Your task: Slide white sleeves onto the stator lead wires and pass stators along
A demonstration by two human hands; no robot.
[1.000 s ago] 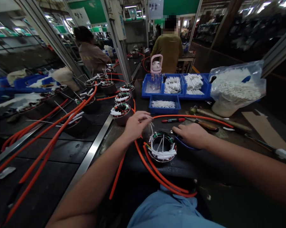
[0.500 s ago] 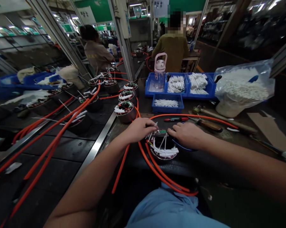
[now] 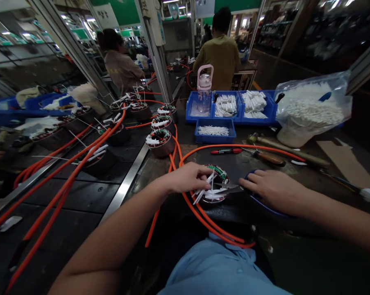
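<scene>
In front of me lies a motor stator [image 3: 224, 173], a round core with green and red wiring and white sleeves along its near rim. My left hand [image 3: 189, 178] is at its left side, thumb and fingers closed on white strips [image 3: 209, 178] that stand over the opening. My right hand [image 3: 272, 189], to the right of the stator, is wrapped round scissors with blue handles. The scissor blades [image 3: 232, 189] point left over the stator's rim, near the white strips. Fingers hide part of the handles, and whether the blades touch a strip I cannot tell.
Orange cables [image 3: 200, 219] loop round the stator. Behind it lie a red marker [image 3: 226, 151] and a wooden-handled tool [image 3: 269, 158]. Blue bins [image 3: 215, 137] hold white pieces, beside a plastic bag [image 3: 314, 108]. More stators [image 3: 160, 148] stand left; two people work beyond.
My right hand has moved right and down, and the scissor blades now show over the stator. My left hand has shifted slightly down and right, with white strips in its fingers.
</scene>
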